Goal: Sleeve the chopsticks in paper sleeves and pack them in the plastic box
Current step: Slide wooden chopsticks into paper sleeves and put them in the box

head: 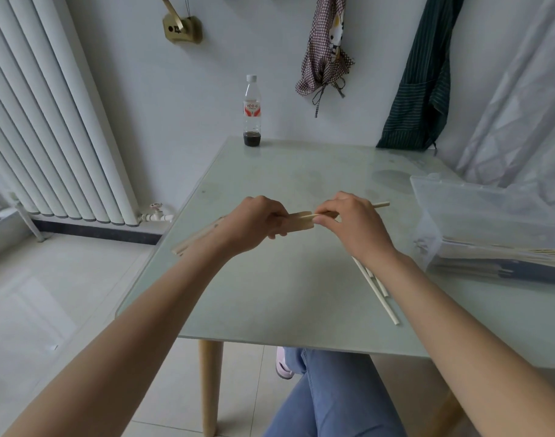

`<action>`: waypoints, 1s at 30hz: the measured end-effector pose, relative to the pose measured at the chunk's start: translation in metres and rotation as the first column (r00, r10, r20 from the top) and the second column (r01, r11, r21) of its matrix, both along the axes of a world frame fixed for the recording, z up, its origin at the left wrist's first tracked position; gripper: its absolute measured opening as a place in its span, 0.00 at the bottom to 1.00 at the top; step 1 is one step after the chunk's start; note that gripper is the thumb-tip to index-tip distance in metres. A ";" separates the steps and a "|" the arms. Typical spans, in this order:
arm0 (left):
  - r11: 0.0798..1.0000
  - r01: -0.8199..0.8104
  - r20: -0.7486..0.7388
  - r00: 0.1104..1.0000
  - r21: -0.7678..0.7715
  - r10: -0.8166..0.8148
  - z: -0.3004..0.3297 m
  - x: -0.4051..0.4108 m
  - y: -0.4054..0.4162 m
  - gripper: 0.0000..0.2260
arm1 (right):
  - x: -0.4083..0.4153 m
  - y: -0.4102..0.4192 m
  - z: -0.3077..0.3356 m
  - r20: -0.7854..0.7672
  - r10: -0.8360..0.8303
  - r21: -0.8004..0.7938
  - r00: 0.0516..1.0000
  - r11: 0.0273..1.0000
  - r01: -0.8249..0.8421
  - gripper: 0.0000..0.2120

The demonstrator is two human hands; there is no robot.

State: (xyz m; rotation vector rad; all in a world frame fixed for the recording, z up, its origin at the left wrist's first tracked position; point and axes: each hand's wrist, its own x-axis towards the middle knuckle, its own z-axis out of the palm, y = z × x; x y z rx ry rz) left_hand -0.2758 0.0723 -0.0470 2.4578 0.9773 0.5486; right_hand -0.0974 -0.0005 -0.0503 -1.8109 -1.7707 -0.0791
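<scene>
My left hand (254,220) is shut on a tan paper sleeve (300,221) held above the middle of the glass table (270,304). My right hand (352,220) pinches a pale wooden chopstick (382,204) whose tip sits at the sleeve's open end; its other end sticks out to the right past my knuckles. More loose chopsticks (378,293) lie on the table under my right wrist. Several paper sleeves (194,239) lie behind my left hand near the table's left edge. The clear plastic box (490,222) stands at the right with sleeved chopsticks inside.
A plastic bottle (252,111) with a little dark liquid stands at the table's far edge. A white radiator (49,121) lines the left wall. Aprons (325,52) hang on the back wall. My knees in blue jeans (330,392) are under the table's near edge.
</scene>
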 end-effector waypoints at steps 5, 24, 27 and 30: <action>1.000 -0.020 -0.024 1.000 -0.022 0.020 -0.005 0.000 0.006 0.08 | 0.019 -0.006 -0.002 0.072 -0.127 0.068 0.989 0.990 0.122 0.06; 0.981 -0.184 -0.133 0.973 0.057 0.190 -0.022 0.019 0.015 0.10 | 0.026 0.008 -0.027 -0.078 -0.200 0.104 0.977 0.973 0.207 0.12; 0.958 -0.283 -0.143 0.948 0.036 0.286 -0.026 0.012 0.018 0.09 | 0.037 0.009 -0.040 -0.027 -0.416 -0.145 0.909 0.901 0.408 0.14; 0.956 -0.292 -0.136 0.948 -0.008 0.288 -0.029 0.009 0.020 0.09 | 0.034 0.014 -0.052 0.068 -0.448 -0.381 0.892 0.814 0.438 0.14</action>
